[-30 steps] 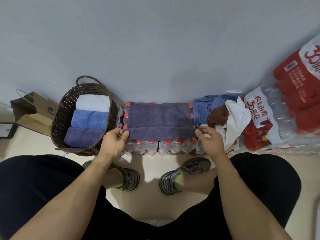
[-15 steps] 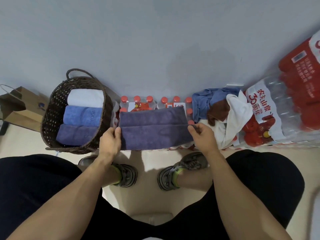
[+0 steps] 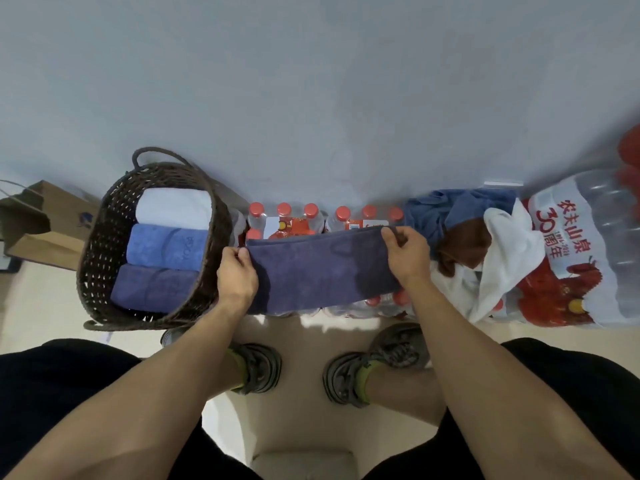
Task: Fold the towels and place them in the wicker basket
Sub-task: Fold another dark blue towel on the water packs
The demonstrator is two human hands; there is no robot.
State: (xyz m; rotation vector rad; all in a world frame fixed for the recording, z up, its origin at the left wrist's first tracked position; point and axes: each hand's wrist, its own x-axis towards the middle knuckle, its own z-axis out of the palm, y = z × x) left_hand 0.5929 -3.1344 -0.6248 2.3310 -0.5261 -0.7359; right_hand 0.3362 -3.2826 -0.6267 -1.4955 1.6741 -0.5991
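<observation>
A dark purple towel, folded into a long strip, lies across a pack of water bottles. My left hand pinches its left end and my right hand pinches its right top corner. To the left stands the dark wicker basket, holding three folded towels side by side: a white one, a blue one and a purple one. On the right a heap of unfolded towels in blue, brown and white rests on more bottles.
A plain wall rises directly behind the bottles. A large wrapped pack of bottles with a red label lies at the far right. A brown paper bag stands left of the basket. My feet in sandals are on the floor below.
Both hands lifted the towel's near edge and carried it toward the wall, folding the towel into a narrower strip. The bottle caps at the back came into sight.
</observation>
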